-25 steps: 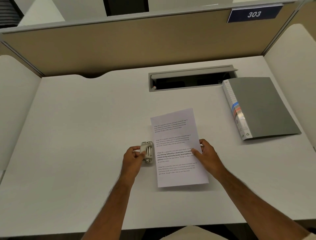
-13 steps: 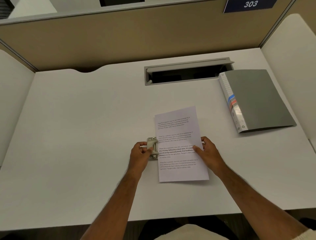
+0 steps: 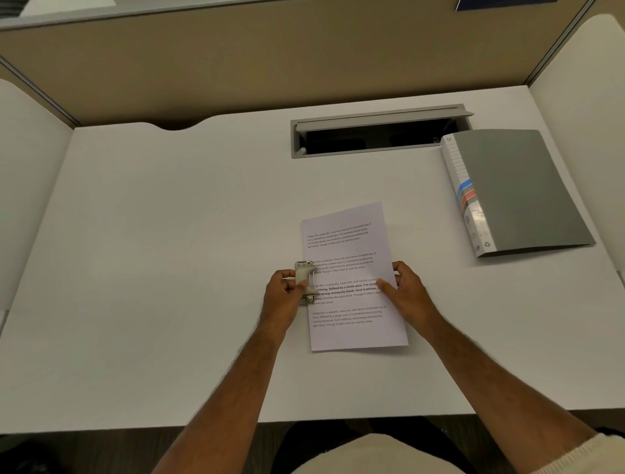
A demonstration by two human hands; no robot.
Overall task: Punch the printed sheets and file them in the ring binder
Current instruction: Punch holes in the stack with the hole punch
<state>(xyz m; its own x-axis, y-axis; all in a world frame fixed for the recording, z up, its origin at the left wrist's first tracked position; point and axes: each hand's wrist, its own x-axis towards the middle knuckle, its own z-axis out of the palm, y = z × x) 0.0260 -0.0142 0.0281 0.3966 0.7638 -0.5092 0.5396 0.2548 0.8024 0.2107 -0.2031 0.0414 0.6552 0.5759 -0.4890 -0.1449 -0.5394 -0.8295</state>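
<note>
The left edge of the printed sheets [image 3: 351, 270] disappears under the mouth of the small metal hole punch [image 3: 306, 282], so how far the paper reaches inside cannot be made out, nor whether the stack is one sheet or several, since only the top page with its four blocks of text shows. The left hand [image 3: 282, 297] is curled around the punch, thumb across its top and fingers wrapped on the far side, and it hides the punch's left half and base. The right hand [image 3: 407, 291] pinches the right edge of the sheets, thumb pressed flat on the printed face and the other fingers bent at or under the edge, out of sight there. The paper lies slightly skewed on the white desk [image 3: 169, 270], near its front middle. Well apart to the right rear lies the grey ring binder [image 3: 521, 193], closed and flat, its labelled spine with blue and red stripes turned toward the sheets; the small print on it is unreadable. Just behind the binder's near corner is an open cable tray [image 3: 378, 135] sunk in the desk, its inside dark. A tan partition [image 3: 270, 61] backs the desk, with white side panels, and a blue sign [image 3: 500, 4] is cut off at the top edge.
</note>
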